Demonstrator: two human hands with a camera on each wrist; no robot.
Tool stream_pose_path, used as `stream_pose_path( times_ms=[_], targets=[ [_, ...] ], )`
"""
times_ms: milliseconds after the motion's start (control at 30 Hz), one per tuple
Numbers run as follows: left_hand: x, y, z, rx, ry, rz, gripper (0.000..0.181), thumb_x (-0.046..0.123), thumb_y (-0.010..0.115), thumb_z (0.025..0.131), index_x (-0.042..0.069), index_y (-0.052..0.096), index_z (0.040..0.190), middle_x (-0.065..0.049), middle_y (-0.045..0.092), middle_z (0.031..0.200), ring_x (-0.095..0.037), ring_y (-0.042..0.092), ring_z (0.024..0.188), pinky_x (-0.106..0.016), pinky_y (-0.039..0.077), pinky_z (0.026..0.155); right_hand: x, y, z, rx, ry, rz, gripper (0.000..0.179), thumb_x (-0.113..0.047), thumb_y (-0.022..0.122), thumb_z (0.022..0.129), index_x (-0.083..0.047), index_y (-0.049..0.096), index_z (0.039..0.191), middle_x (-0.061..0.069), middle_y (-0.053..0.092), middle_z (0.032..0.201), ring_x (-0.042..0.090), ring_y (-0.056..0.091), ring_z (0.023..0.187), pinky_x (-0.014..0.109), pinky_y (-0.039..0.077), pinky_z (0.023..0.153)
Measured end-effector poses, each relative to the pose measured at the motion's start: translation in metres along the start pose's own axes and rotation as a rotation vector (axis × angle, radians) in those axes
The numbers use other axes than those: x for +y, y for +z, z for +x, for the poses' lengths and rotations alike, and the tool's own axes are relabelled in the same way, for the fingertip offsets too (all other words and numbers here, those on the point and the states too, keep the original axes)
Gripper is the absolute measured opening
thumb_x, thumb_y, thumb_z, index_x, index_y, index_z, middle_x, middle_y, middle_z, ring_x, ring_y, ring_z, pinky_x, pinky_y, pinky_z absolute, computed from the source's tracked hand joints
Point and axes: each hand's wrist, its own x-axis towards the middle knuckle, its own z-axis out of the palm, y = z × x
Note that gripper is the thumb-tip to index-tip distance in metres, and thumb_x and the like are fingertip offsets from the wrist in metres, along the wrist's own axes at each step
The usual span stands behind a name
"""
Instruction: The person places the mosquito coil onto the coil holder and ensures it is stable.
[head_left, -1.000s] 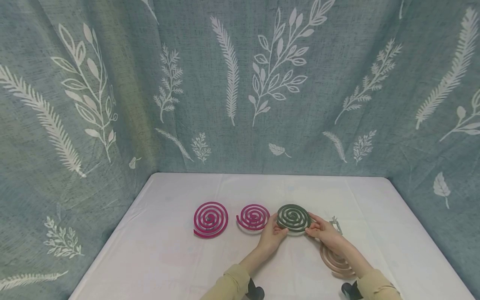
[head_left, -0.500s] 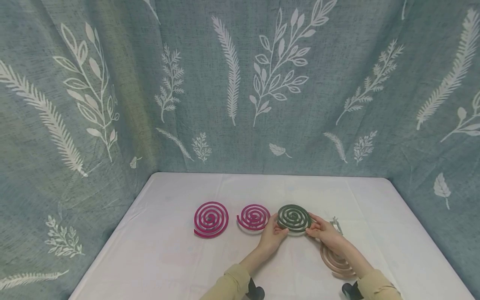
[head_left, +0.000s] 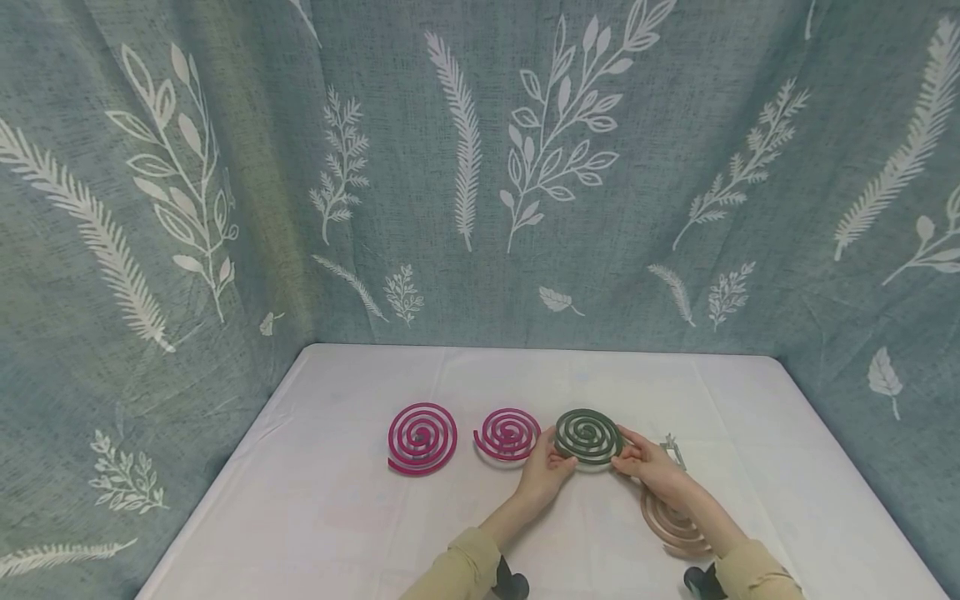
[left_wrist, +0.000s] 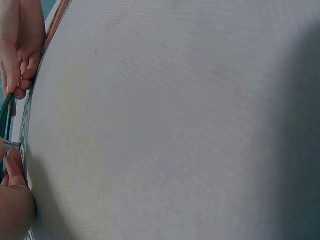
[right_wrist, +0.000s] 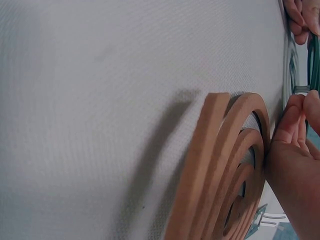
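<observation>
A green mosquito coil (head_left: pixel 587 432) is held level between both hands, slightly above the table. My left hand (head_left: pixel 542 473) pinches its left edge with thumb and fingers; my right hand (head_left: pixel 654 468) pinches the right edge. In the left wrist view a thin metal stand (left_wrist: pixel 14 145) shows by the green coil (left_wrist: pixel 5 117), largely hidden by fingers. Beneath the right forearm lies a brown mosquito coil (head_left: pixel 678 550), partly covered in the head view. Its flat outer turns (right_wrist: pixel 192 185) fill the lower part of the right wrist view.
Two magenta mosquito coils lie to the left: a farther one (head_left: pixel 422 437) and a nearer one (head_left: pixel 508 433), which has a shadow beneath it. A small metal stand (head_left: pixel 672 451) sits beyond the right wrist. Patterned curtain (head_left: pixel 555 208) surrounds the white table (head_left: pixel 322 517).
</observation>
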Motion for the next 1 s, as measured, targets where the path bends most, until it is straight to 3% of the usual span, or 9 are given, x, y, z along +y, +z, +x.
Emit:
stream_pose_path(
  times_ms=[633,1000],
  targets=[
    [-0.0017,0.0,0.0006,-0.004,-0.006,-0.004,0.064,0.007,0.064,0.087,-0.005,0.032,0.141,-0.007,0.056,0.091,-0.006,0.054,0.078,-0.013,0.049,0.071,0.0004,0.0004,0.0007,0.002,0.008,0.001,0.072,-0.014,0.062,0.091,-0.002,0.021,0.149,-0.001,0.05,0.086,0.01,0.047,0.078,0.018,0.045,0.067],
    [-0.0021,0.0005,0.0013,0.002,-0.01,-0.013,0.065,0.006,0.065,0.087,-0.005,0.032,0.141,-0.007,0.056,0.089,-0.005,0.05,0.075,-0.011,0.045,0.065,0.002,-0.0005,0.0012,-0.003,0.0,0.011,0.073,-0.014,0.062,0.091,-0.002,0.021,0.149,-0.001,0.05,0.086,0.009,0.046,0.078,0.018,0.044,0.067]
  ],
)
